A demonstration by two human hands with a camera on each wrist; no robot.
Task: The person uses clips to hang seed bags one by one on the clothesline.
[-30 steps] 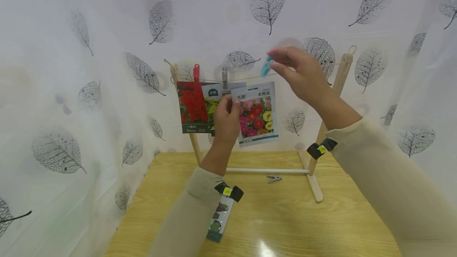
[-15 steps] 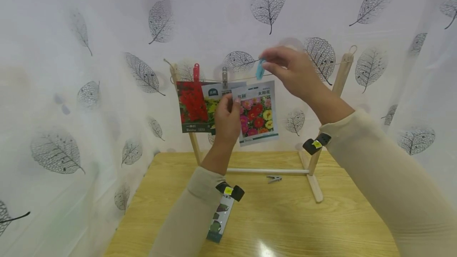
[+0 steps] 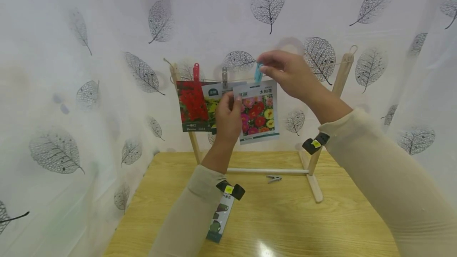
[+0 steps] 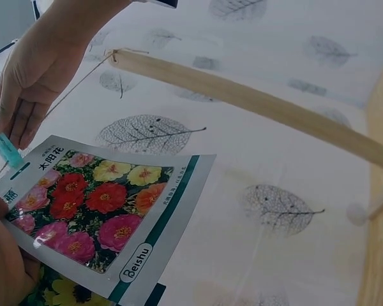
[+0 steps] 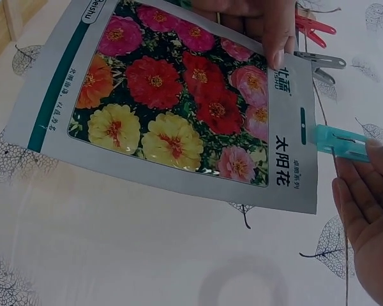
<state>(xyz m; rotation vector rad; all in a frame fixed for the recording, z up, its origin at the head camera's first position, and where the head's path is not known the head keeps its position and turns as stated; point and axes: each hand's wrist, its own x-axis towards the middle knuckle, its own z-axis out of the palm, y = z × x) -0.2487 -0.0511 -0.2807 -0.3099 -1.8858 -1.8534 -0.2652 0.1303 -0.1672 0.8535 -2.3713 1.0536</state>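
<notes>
The fingers of a person's right hand (image 3: 289, 72) pinch a turquoise plastic clothespin (image 5: 345, 144) at a thin brown string (image 5: 346, 261), its nose meeting the top edge of a white-bordered packet with pink, red and yellow flowers (image 3: 260, 114); whether it bites the packet cannot be told. At the packet's nine o'clock edge, the fingers of the left hand (image 3: 228, 118) grasp it. From that hand, a grey clip (image 3: 224, 77) at twelve o'clock and a red clip (image 3: 196, 73) at eleven hang on the string above a yellow-flowered packet (image 3: 212, 101) and a red-flowered packet (image 3: 192, 104), between pale wooden posts (image 3: 343, 73). At five o'clock, a second grey clip (image 3: 274, 179) lies on the wood-grained bench (image 3: 285, 221); at six, a white-and-green packet (image 3: 220, 219), partly hidden by a beige sleeve (image 3: 194, 205).
</notes>
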